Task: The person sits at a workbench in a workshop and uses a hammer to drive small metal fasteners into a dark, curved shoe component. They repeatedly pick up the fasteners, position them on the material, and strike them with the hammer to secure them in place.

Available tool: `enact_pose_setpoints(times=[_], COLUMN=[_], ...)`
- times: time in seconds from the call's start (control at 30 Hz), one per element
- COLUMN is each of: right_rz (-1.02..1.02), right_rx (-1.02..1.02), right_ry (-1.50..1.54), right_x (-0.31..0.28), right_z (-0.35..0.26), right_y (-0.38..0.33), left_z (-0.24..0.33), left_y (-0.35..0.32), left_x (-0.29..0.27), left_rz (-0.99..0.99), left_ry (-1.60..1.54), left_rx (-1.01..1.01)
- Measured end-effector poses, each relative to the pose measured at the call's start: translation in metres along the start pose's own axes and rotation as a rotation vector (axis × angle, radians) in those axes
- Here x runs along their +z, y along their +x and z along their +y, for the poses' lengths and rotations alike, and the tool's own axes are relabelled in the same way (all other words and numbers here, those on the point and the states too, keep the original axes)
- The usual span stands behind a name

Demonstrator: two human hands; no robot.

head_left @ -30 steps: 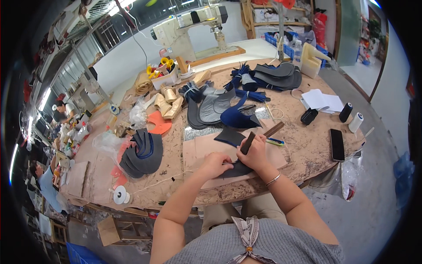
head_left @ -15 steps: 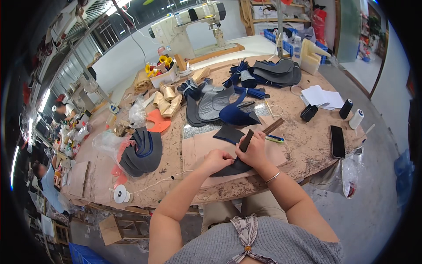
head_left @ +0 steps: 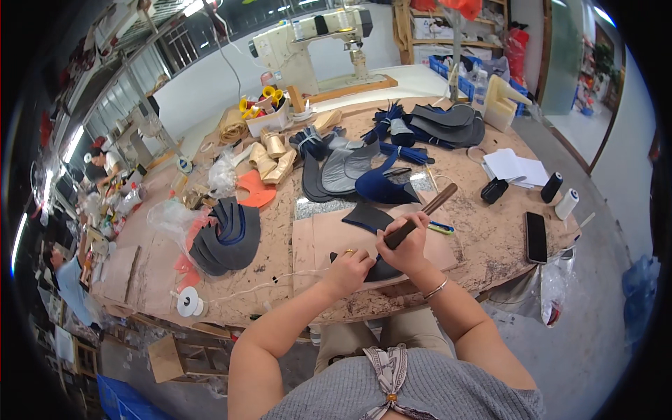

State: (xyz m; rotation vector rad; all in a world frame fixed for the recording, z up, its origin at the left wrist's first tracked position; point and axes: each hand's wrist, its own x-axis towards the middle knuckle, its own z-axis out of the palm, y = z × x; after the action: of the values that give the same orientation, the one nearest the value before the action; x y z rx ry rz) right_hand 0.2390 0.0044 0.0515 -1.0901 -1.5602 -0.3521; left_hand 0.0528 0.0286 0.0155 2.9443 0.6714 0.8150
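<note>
In my right hand (head_left: 406, 243) is a hammer (head_left: 439, 200), its brown wooden handle slanting up to the right and its dark end pointing down left. The fist hangs over a dark grey curved shoe-upper piece (head_left: 383, 270) on a pale board (head_left: 315, 241). My left hand (head_left: 352, 270) pinches that piece at its left end and hides part of it. Just beyond the hands lies another dark grey piece with blue edging (head_left: 367, 217). A green-and-white cutter (head_left: 441, 228) rests right of my right hand.
Stacked dark pieces (head_left: 227, 245) lie at left, near a white thread spool (head_left: 190, 302). Blue and grey pieces (head_left: 385, 183) lie beyond the board. At right are a phone (head_left: 535, 238), thread cones (head_left: 567, 204) and papers (head_left: 514, 166). A sewing machine (head_left: 308, 59) stands at the back.
The hammer has turned in my right hand, its dark end now lying lower and more slanted. My left hand has shifted along the piece, and a dark tip shows left of its fingers.
</note>
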Motion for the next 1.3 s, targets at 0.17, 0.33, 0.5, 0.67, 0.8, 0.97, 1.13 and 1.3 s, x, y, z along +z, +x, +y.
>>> enact_pose_setpoints(times=[0.17,0.33,0.5,0.67,0.8,0.97,1.13,1.3], right_rz=[-0.286,-0.001,-0.278,-0.030,-0.343,-0.131,-0.261,-0.250], right_rx=[0.014,0.022,0.012,-0.064,0.067,-0.043,0.088,-0.037], right_ry=[0.034,-0.044,0.026,-0.082,0.071,-0.019,-0.015,-0.028], right_x=[0.008,0.000,0.010,0.002,0.013,0.000,0.005,0.003], right_z=[0.011,-0.011,0.009,-0.016,0.000,-0.006,0.014,0.002], right_y=[-0.004,0.010,-0.005,0.011,-0.006,0.015,-0.007,0.004], left_z=[0.000,0.008,-0.014,-0.015,-0.011,0.003,0.017,-0.002], left_y=[-0.003,-0.005,-0.008,-0.011,-0.012,-0.011,0.000,-0.009], left_x=[0.004,0.009,-0.005,0.003,-0.002,0.009,0.018,0.009], left_rz=[0.028,0.059,-0.005,-0.048,-0.034,0.068,0.139,0.094], left_ry=[-0.041,-0.012,-0.192,-0.134,-0.096,-0.085,-0.099,-0.263], left_rx=[-0.081,-0.179,-0.133,-0.076,-0.066,-0.232,-0.304,-0.209])
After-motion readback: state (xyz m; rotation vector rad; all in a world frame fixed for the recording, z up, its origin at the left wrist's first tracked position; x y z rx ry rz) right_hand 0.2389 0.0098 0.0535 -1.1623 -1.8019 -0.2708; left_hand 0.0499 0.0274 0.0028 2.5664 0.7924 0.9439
